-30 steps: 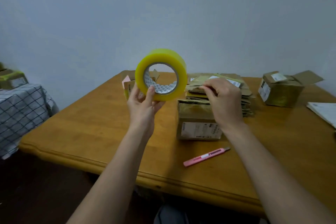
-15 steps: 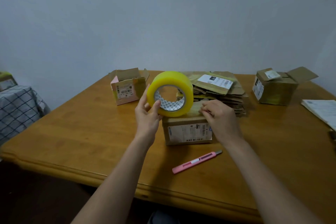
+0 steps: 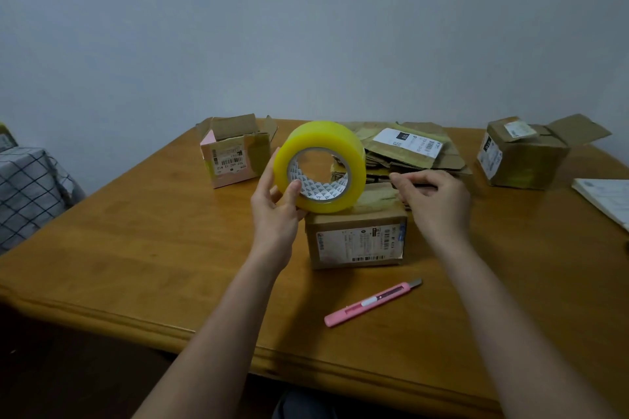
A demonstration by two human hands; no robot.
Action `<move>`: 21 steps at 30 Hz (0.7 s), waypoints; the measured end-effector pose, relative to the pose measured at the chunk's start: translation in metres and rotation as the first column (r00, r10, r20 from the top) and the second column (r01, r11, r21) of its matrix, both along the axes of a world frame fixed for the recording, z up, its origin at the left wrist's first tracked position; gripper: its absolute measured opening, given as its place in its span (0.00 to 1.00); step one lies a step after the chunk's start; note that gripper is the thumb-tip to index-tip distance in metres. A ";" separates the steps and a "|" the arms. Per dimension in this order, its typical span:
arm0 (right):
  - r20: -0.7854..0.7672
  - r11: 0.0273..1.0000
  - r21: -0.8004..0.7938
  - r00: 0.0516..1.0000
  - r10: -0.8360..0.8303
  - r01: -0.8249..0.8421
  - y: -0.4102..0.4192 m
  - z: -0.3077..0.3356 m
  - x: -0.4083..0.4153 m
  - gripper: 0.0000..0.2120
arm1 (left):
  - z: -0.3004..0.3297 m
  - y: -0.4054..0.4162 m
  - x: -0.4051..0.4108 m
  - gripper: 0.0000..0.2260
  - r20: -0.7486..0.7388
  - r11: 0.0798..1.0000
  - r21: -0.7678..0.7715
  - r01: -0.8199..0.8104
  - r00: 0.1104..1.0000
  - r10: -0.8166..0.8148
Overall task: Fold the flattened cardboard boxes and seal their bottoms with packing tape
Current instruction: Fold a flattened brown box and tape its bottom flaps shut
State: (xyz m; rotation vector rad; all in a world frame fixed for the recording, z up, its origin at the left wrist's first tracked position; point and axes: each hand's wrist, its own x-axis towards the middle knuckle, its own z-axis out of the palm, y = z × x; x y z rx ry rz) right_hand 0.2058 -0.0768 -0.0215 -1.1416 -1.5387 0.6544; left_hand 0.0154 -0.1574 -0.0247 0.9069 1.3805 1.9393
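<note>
My left hand [image 3: 275,211] grips a yellow roll of packing tape [image 3: 320,165], thumb inside the core, holding it upright over the left end of a folded cardboard box [image 3: 357,238]. That box stands on the wooden table [image 3: 153,248] with a shipping label on its front. My right hand [image 3: 434,202] hovers over the box's right top edge, its thumb and fingertips pinching what looks like the clear free end of the tape. Behind the box lies a stack of flattened cardboard boxes [image 3: 408,150].
A pink utility knife [image 3: 372,303] lies near the front of the table. An open box with a pink side [image 3: 235,153] stands at the back left, another open box [image 3: 524,153] at the back right. Papers [image 3: 606,197] lie at the right edge. Checked cloth [image 3: 30,190] is at far left.
The roll came down from in front of my face to just above the box. My right hand moved with it from the flattened stack to the box's right edge.
</note>
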 end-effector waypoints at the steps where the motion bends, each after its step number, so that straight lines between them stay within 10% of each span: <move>1: 0.004 0.998 -0.054 0.999 -0.043 0.044 0.003 0.000 0.002 0.09 | 0.000 0.000 -0.001 0.23 -0.001 1.000 0.000 -0.002 1.000 0.002; 12: 0.154 0.939 -0.343 0.986 0.058 -0.001 0.009 0.007 0.001 0.17 | 0.002 0.001 0.002 0.24 -0.021 1.000 -0.020 -0.005 1.000 0.005; 21: 0.388 0.979 -0.139 0.918 -0.084 0.149 0.010 0.004 -0.005 0.06 | 0.006 0.004 0.007 0.24 -0.025 1.000 -0.026 -0.011 1.000 0.010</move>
